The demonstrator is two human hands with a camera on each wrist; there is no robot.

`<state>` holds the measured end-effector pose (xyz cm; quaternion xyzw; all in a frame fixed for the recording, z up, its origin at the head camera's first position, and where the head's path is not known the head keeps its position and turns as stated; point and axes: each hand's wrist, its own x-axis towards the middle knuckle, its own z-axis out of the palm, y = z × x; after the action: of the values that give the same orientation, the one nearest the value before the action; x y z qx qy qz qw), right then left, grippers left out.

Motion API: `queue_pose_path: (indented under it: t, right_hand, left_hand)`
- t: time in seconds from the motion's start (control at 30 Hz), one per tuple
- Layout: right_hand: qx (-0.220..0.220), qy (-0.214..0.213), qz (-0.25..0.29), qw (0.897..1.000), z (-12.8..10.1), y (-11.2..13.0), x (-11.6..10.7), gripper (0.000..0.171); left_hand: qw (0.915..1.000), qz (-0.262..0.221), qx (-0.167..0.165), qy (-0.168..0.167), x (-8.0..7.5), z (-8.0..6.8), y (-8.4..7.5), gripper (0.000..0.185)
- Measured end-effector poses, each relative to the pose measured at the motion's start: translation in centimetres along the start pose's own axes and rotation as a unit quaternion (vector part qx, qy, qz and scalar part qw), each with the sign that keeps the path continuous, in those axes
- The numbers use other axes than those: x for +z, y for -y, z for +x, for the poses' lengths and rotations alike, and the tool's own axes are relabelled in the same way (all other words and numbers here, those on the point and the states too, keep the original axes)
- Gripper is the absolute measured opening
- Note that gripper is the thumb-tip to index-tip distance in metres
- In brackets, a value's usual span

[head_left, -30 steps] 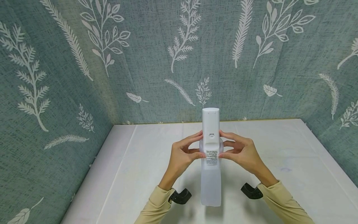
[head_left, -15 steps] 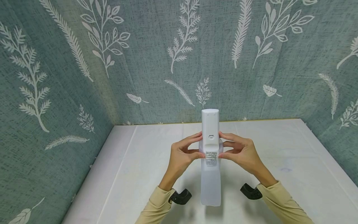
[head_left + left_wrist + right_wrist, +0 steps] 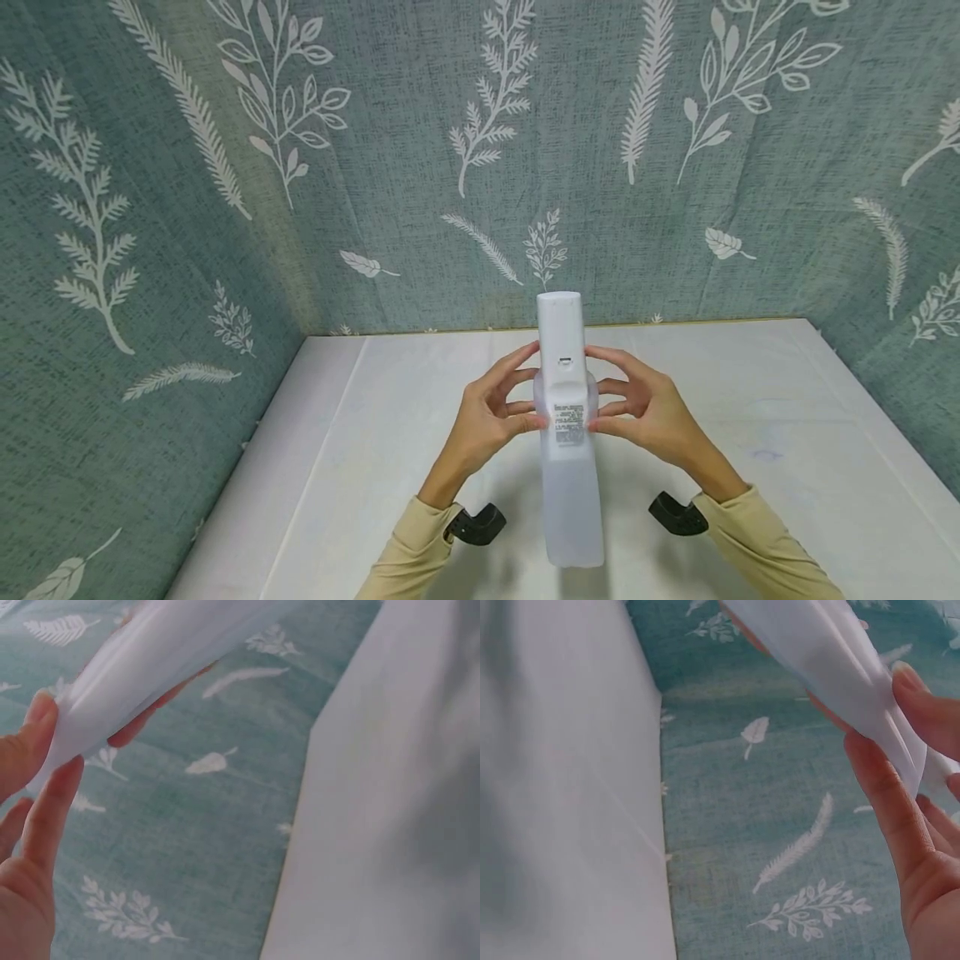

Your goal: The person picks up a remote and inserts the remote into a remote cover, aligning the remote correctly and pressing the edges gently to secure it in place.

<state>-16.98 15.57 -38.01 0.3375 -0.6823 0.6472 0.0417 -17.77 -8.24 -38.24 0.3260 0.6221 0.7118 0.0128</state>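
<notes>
Hands, left (image 3: 487, 417) and right (image 3: 648, 412), pinch a white remote (image 3: 564, 392); its label (image 3: 568, 423) is unreadable.

Head view: looks forward and down over the desk (image 3: 390, 433) toward the wall corner at 12 o'clock, mid range. Left wrist view: very close, beside the left hand (image 3: 22, 825) at 9 o'clock. Right wrist view: very close, right hand (image 3: 922, 847) at 3 o'clock. All three share the white remote (image 3: 566, 392), desk and leaf-patterned wall (image 3: 420, 150).
</notes>
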Motion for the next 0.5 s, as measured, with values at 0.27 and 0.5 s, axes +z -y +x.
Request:
queue_pose_path:
  t: [0.27, 0.5]
  right_hand:
    - [0.002, 0.056, 0.035, 0.998, -0.12, 0.32, -0.42, 0.101]
    - [-0.004, 0.085, 0.049, 0.995, -0.28, 0.49, -0.74, 0.103]
  left_hand:
    - [0.9984, -0.011, -0.005, 0.055, 0.00, 0.17, -0.14, 0.087]
    - [0.9946, -0.033, 0.006, 0.098, 0.02, 0.33, -0.36, 0.093]
